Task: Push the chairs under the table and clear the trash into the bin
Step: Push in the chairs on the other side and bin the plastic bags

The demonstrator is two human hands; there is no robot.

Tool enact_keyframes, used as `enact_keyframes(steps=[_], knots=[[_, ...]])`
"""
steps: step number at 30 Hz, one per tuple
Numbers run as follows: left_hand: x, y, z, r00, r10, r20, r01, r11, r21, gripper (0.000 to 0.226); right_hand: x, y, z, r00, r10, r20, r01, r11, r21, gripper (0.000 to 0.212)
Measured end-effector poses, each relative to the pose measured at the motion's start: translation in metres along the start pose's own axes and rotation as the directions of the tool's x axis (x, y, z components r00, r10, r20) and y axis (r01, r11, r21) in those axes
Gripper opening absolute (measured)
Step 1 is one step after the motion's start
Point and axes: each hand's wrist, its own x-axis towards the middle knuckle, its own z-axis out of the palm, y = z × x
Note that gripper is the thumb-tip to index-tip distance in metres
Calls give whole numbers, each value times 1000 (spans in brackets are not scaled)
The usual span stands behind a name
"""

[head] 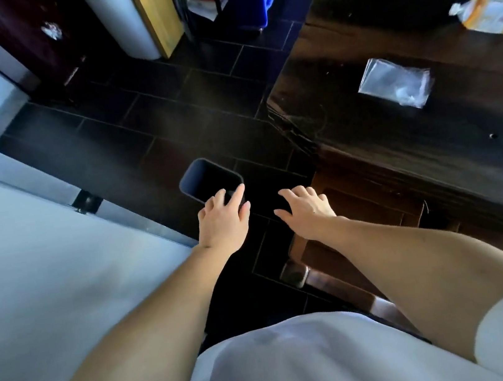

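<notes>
At the far left a pale wall (46, 286) ran along the dark tiled floor (144, 134), leaving a narrow passage beside the worktop. In that passage stood a small dark bin (201, 178), open-topped and seemingly empty, probably set there to be within reach of the trash.

The left hand (223, 220) hung over the bin's near rim, fingers loosely spread and gripping nothing; whether the fingertips touched the rim could not be told. Just beside it, the right hand (307, 209) was likewise open, fingers fanned and empty, hovering above the floor near the worktop's corner. Both arms were stretched forward together, which suggested a reach toward the bin, perhaps to shift it closer.

Below the right forearm a brown wooden chair (326, 264) sat partly tucked beneath the worktop (383, 144).

Further right, on the dark glossy surface, lay a clear plastic bag (395, 82), and beyond it, near the right edge, an orange-and-white wrapper (491, 12). Both remained well apart from the bin, so clearing had, by my judgement, yet to be done.
</notes>
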Motion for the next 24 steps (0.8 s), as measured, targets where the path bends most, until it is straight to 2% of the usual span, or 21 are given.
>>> enact_keyframes(steps=[5, 9, 14, 19, 24], knots=[[34, -57, -33, 998, 63, 26, -64, 997, 31, 51, 58, -78, -4, 999, 17, -46, -15, 999, 41, 57], [63, -89, -60, 998, 58, 18, -59, 997, 55, 51, 94, -125, -14, 995, -4, -104, 10, 999, 52, 56], [97, -102, -87, 998, 60, 9, -60, 995, 81, 54, 125, -143, -29, 993, 28, -114, -23, 999, 42, 56], [121, -112, -108, 1000, 0, 23, -2, 996, 85, 57, 156, -150, -35, 994, 49, -99, -45, 998, 38, 56], [142, -118, -112, 993, -103, 63, 98, 992, 80, 56, 183, -159, -39, 998, 6, -60, -4, 999, 37, 58]])
